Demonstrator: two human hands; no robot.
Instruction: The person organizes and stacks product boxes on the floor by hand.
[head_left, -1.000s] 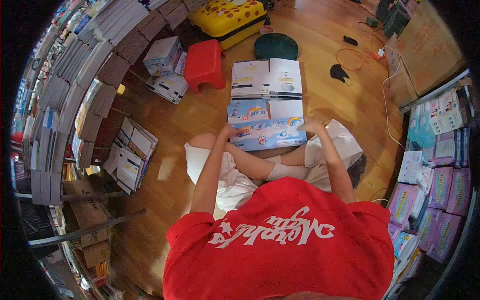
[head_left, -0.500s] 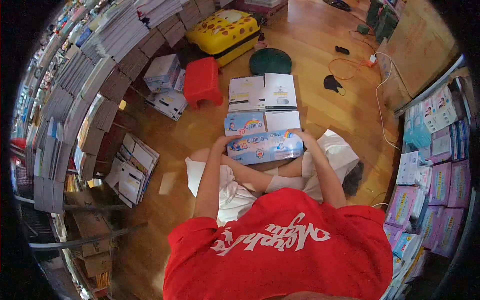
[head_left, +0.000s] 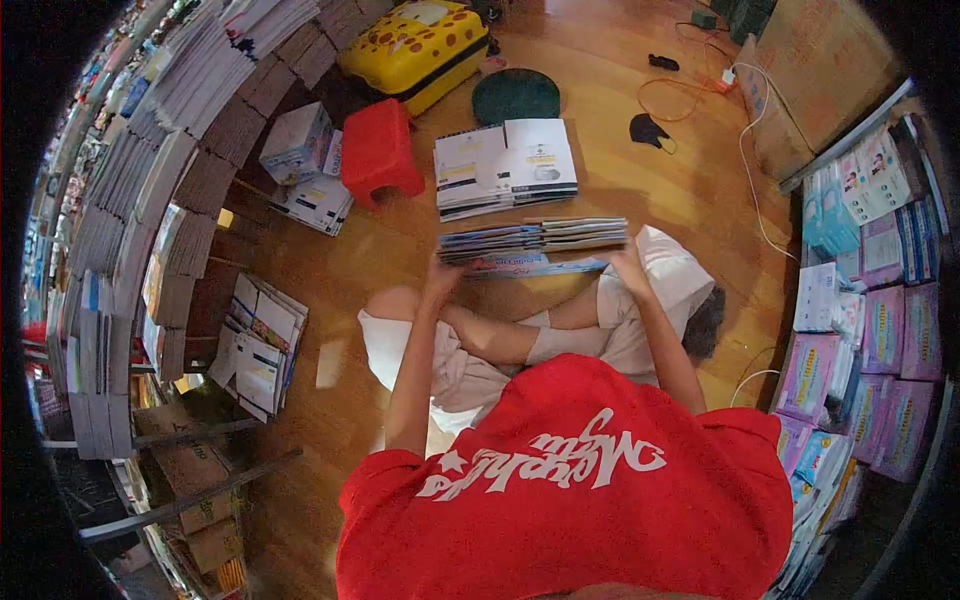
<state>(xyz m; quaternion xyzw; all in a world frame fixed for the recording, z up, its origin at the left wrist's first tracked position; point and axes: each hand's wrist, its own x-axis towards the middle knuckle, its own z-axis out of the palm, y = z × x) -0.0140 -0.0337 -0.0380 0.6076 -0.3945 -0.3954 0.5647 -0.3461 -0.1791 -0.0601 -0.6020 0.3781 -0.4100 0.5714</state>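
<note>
A stack of flattened cartons (head_left: 535, 240) is held between my two hands above my crossed legs. It is tilted so its layered edges face up, and a blue printed face shows below them. My left hand (head_left: 443, 278) grips the left end, with its fingers partly hidden. At the opposite end, my right hand (head_left: 626, 268) is closed on the same stack and slightly blurred. Just beyond, on the wooden floor, lies a pile of white printed cartons (head_left: 507, 172), apart from the held stack.
Past the white pile are a red stool (head_left: 380, 150), a dark green round object (head_left: 516, 97) and a yellow spotted suitcase (head_left: 415, 50). Stacked paper goods (head_left: 205, 170) line the left. Shelved boxes (head_left: 880, 330) stand at right. A black face mask (head_left: 648, 130) lies near cables.
The stack has been lifted and tipped up, so its edges now show instead of the blue printed top. Both hands rose with it. The whole view has shifted slightly.
</note>
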